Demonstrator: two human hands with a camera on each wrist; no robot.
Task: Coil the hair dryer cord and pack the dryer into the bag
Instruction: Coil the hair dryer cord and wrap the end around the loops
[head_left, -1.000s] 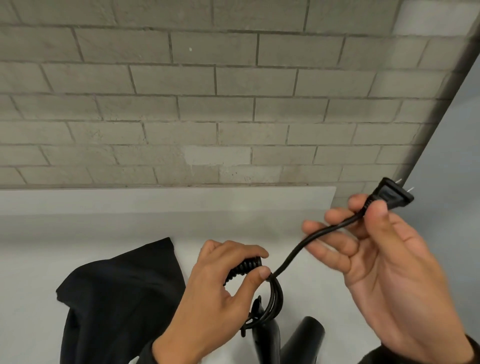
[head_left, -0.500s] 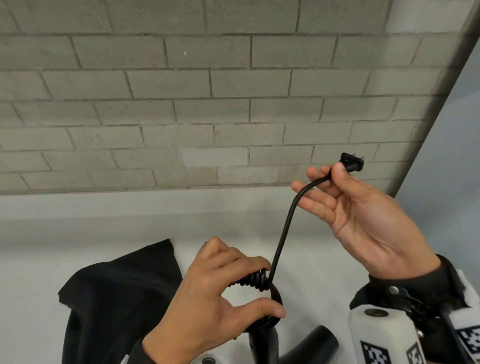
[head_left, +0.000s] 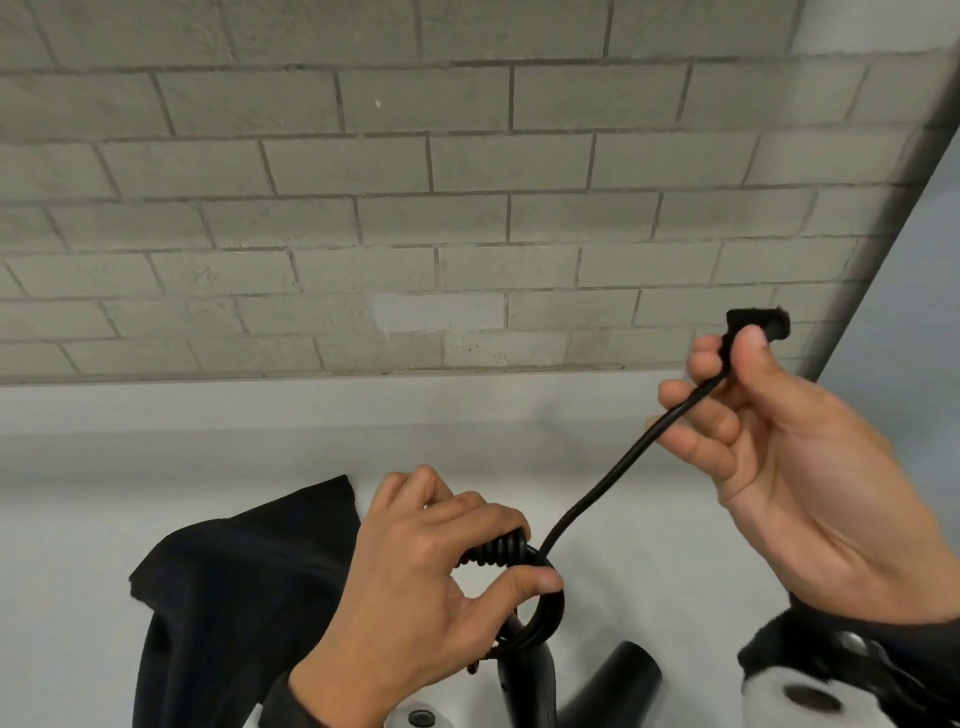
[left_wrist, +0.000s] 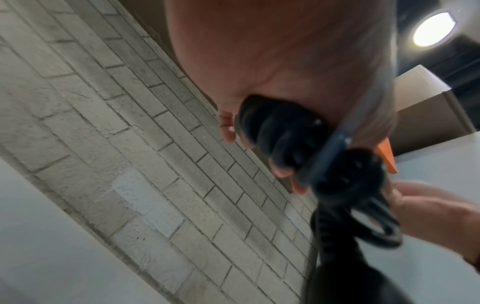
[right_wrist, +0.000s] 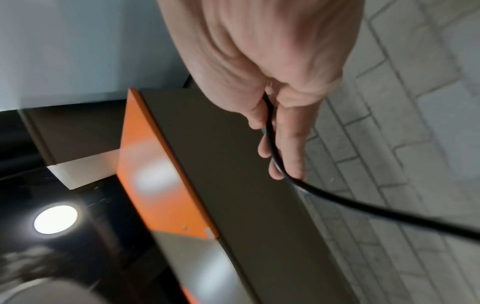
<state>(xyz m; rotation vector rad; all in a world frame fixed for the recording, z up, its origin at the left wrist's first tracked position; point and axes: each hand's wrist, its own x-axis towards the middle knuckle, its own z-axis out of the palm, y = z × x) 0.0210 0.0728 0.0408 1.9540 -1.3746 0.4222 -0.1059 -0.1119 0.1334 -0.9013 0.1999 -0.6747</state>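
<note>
My left hand (head_left: 441, 577) grips a coiled bundle of the black cord (head_left: 498, 551) above the hair dryer (head_left: 530, 680), whose handle and nozzle show at the bottom edge. The same coil (left_wrist: 280, 135) fills the left wrist view, pressed into the palm. A straight run of cord (head_left: 613, 473) rises from the coil to my right hand (head_left: 737, 395), which pinches it just below the plug (head_left: 758, 325). The right wrist view shows the cord (right_wrist: 337, 199) running out between thumb and fingers. The black bag (head_left: 234, 597) lies crumpled on the white surface, left of my left hand.
A grey brick wall (head_left: 415, 208) stands behind the white tabletop (head_left: 675, 545). A pale wall edge (head_left: 924, 312) closes the right side. An orange panel (right_wrist: 155, 174) and a ceiling lamp (right_wrist: 55, 219) show overhead in the right wrist view.
My right hand has carried the plug end upward and away from the coil, and the cord now runs straighter. The left hand keeps its grip on the coil with little movement.
</note>
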